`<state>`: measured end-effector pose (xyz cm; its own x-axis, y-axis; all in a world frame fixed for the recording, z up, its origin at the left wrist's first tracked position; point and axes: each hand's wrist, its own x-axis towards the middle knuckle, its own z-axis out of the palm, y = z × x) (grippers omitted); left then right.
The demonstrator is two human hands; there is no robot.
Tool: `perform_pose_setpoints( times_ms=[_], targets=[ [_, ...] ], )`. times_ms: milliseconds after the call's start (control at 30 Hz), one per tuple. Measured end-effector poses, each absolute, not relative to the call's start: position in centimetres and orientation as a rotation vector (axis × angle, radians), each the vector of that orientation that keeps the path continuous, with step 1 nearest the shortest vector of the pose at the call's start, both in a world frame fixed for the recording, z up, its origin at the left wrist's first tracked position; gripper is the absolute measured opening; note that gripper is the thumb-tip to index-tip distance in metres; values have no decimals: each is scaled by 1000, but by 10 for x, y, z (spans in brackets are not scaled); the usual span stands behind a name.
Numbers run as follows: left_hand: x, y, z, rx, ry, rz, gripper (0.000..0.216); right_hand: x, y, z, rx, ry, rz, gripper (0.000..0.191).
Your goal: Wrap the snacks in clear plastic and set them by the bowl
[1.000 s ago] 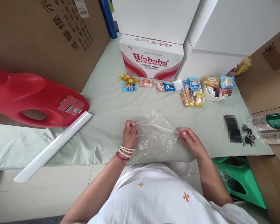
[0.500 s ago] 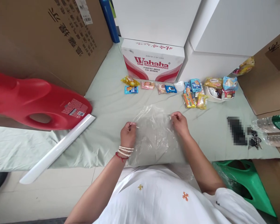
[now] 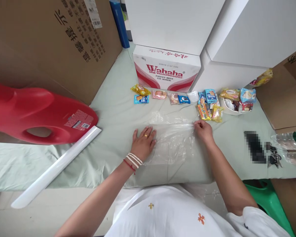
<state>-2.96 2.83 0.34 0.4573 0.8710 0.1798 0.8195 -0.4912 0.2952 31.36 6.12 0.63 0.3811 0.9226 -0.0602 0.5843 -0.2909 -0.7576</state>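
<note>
A clear plastic bag (image 3: 172, 144) lies spread on the pale green cloth in front of me. My left hand (image 3: 143, 143) rests flat on the bag's left edge with its fingers apart, a ring on one finger and beaded bracelets at the wrist. At the bag's upper right corner my right hand (image 3: 202, 130) pinches the plastic between thumb and fingers. A straight crease or seam runs across the bag between the two hands. Beyond the bag, small wrapped snacks (image 3: 159, 94) lie in a loose row.
Behind the snacks stands a white-and-red Wahaha water carton (image 3: 166, 70). More snacks fill a white bowl (image 3: 228, 107) at the right. A red jug (image 3: 46, 115) and a white strip (image 3: 59, 164) lie left. Keys (image 3: 274, 157) and plastic bottles (image 3: 286, 140) are far right; a green stool (image 3: 273, 207) stands below.
My left hand has let go of its pinch and spread flat on the bag. My right hand keeps its pinch and has moved right, drawing the bag's edge straighter. The view has shifted slightly.
</note>
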Motion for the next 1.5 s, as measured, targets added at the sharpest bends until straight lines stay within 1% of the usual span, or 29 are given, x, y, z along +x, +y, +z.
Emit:
perform_pose_setpoints(
  times_ms=[67, 133, 200, 300, 367, 433, 500, 533, 600, 700, 800, 967, 1033, 1133, 1233, 1300, 1433, 1500],
  targets=[
    [-35, 28, -3, 2531, 1485, 366, 48, 325, 71, 18, -2067, -1376, 484, 25],
    [-39, 27, -6, 2551, 1454, 324, 52, 321, 88, 33, -2036, -1524, 334, 25],
    [-41, 25, -6, 2567, 1445, 315, 54, 300, 115, 49, -1930, -1740, 284, 25],
    [-41, 23, -3, 2570, 1442, 306, 54, 247, 171, 64, -1845, -2125, 306, 25],
    [-40, 24, -2, 2557, 1448, 303, 54, 211, 213, 67, -1874, -2309, 262, 30],
    [-40, 24, -2, 2538, 1452, 305, 54, 182, 250, 65, -1927, -2413, 241, 39],
    [-40, 25, -2, 2520, 1453, 313, 54, 162, 275, 61, -1998, -2510, 285, 50],
    [-40, 25, -2, 2513, 1454, 318, 54, 156, 281, 59, -2026, -2551, 309, 52],
    [-41, 25, -2, 2505, 1458, 335, 53, 147, 278, 55, -2044, -2601, 311, 44],
    [-42, 25, -2, 2497, 1452, 369, 53, 146, 245, 55, -2029, -2590, 229, 36],
    [-43, 25, -2, 2479, 1429, 397, 53, 163, 191, 67, -2012, -2473, 213, 35],
    [-43, 25, -2, 2448, 1423, 401, 53, 216, 101, 105, -1728, -2178, 191, 40],
    [-43, 25, -2, 2446, 1426, 398, 52, 227, 72, 108, -1667, -2160, 248, 41],
    [-43, 25, -2, 2453, 1429, 402, 53, 223, 45, 94, -1655, -2340, 478, 41],
    [-43, 25, -4, 2450, 1426, 411, 55, 203, 46, 77, -1690, -2595, 709, 41],
    [-43, 24, -5, 2450, 1429, 414, 58, 186, 65, 76, -1660, -2652, 741, 36],
    [-42, 24, -5, 2454, 1441, 404, 61, 144, 140, 83, -1579, -2598, 508, 37],
    [-42, 24, -5, 2454, 1449, 386, 60, 119, 183, 78, -1605, -2640, 423, 35]
  ],
)
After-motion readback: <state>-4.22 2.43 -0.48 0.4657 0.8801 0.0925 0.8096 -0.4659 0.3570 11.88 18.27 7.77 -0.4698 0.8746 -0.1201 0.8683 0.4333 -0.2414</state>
